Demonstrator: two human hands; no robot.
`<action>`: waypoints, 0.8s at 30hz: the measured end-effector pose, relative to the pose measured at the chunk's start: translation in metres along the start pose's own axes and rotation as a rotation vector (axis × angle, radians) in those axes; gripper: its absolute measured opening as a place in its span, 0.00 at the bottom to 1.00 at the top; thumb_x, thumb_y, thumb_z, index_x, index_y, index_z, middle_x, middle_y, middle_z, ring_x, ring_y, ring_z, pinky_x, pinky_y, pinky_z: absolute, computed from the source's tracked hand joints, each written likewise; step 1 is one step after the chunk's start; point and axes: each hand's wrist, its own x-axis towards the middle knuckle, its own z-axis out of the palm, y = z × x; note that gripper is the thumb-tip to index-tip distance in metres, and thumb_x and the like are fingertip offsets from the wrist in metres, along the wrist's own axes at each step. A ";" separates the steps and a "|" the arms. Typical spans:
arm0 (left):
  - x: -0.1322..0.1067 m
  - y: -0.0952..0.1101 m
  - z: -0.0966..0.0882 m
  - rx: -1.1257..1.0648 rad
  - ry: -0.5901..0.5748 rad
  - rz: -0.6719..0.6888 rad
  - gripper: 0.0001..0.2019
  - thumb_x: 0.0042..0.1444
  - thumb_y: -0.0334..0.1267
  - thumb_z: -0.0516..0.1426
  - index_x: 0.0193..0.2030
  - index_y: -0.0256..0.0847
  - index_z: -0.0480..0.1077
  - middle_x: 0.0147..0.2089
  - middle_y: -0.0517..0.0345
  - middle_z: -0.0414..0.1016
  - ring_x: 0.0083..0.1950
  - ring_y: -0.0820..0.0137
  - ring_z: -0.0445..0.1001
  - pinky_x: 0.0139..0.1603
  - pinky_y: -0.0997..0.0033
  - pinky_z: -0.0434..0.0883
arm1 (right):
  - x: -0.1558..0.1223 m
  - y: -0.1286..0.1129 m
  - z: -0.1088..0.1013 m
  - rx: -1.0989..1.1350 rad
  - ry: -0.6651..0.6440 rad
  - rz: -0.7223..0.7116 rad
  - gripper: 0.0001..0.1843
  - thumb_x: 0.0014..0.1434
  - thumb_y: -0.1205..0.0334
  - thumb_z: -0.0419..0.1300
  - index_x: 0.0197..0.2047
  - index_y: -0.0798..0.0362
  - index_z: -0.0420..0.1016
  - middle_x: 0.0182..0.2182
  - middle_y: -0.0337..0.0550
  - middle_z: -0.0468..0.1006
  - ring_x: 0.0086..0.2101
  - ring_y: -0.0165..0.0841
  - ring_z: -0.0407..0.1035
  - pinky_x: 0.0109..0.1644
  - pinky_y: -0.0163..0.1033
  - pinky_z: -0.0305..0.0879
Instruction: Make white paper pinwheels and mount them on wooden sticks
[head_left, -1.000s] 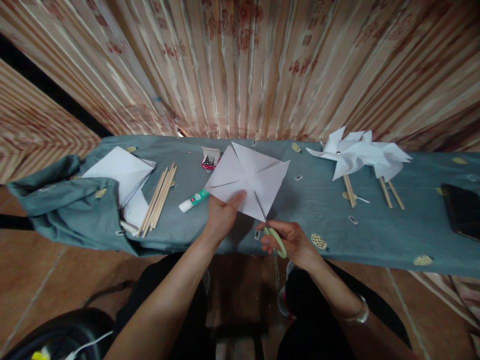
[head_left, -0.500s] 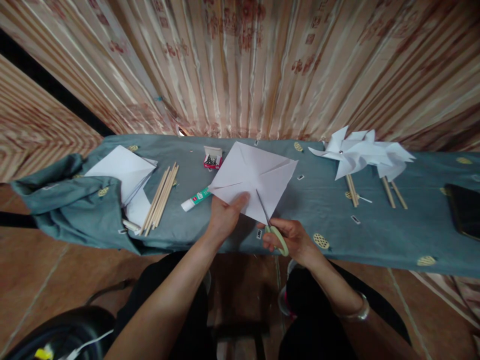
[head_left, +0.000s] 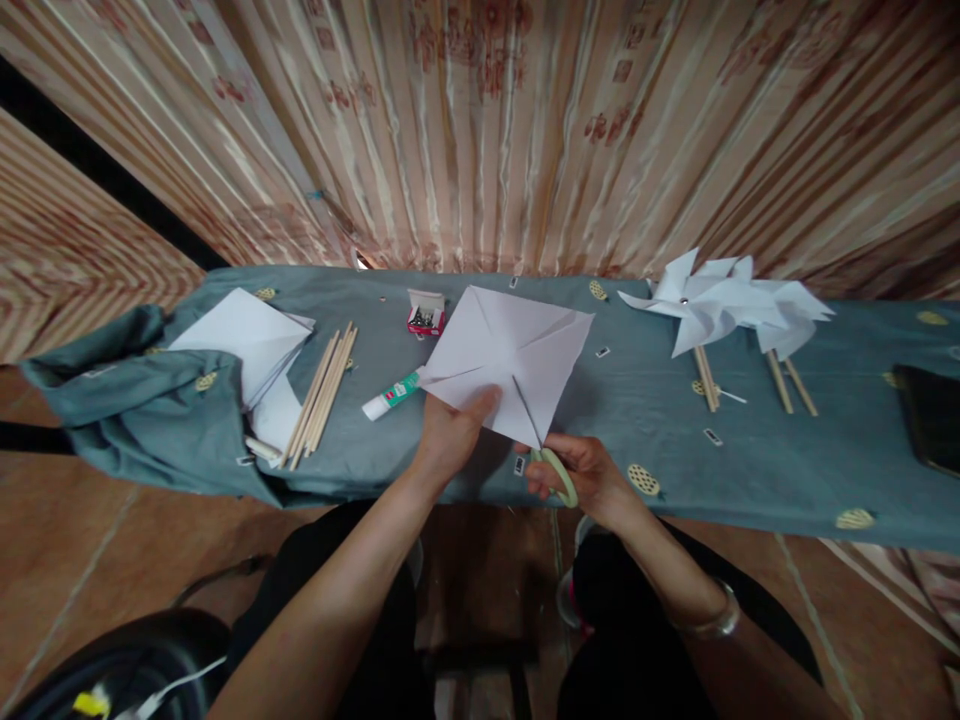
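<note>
A creased white paper square (head_left: 517, 350) is held up over the teal-covered table (head_left: 750, 450). My left hand (head_left: 450, 435) pinches its near edge, thumb on top. My right hand (head_left: 581, 478) grips green-handled scissors (head_left: 551, 465), whose blades run up into the paper from its near corner toward the centre. A cut also shows along the paper's left crease.
Left on the table lie a stack of white paper (head_left: 244, 340), a bundle of wooden sticks (head_left: 322, 395), a glue stick (head_left: 390, 393) and a small box of pins (head_left: 424, 312). Finished white pinwheels on sticks (head_left: 720, 305) lie right. A dark object (head_left: 930, 425) sits far right.
The paper has turned slightly and shifted right in my left hand. The scissor blades have gone a little further into the paper.
</note>
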 end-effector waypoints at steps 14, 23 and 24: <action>-0.002 -0.001 0.000 0.018 -0.012 -0.044 0.16 0.44 0.37 0.63 0.42 0.36 0.73 0.46 0.47 0.79 0.44 0.62 0.76 0.46 0.63 0.73 | -0.001 -0.001 -0.002 -0.016 -0.007 0.009 0.22 0.35 0.48 0.73 0.27 0.55 0.77 0.17 0.36 0.73 0.18 0.25 0.64 0.21 0.30 0.59; -0.002 -0.001 -0.001 0.003 -0.008 -0.034 0.16 0.43 0.37 0.64 0.41 0.36 0.73 0.43 0.48 0.79 0.41 0.63 0.76 0.44 0.63 0.74 | -0.001 -0.004 -0.001 -0.015 0.008 0.051 0.22 0.33 0.48 0.74 0.25 0.55 0.76 0.16 0.35 0.73 0.17 0.24 0.63 0.20 0.30 0.58; -0.002 -0.001 -0.001 0.000 -0.013 -0.031 0.16 0.42 0.37 0.64 0.40 0.36 0.73 0.43 0.48 0.79 0.41 0.63 0.75 0.44 0.63 0.74 | -0.001 -0.004 -0.002 -0.016 0.007 0.045 0.21 0.33 0.48 0.74 0.24 0.55 0.75 0.16 0.35 0.73 0.17 0.24 0.63 0.20 0.30 0.58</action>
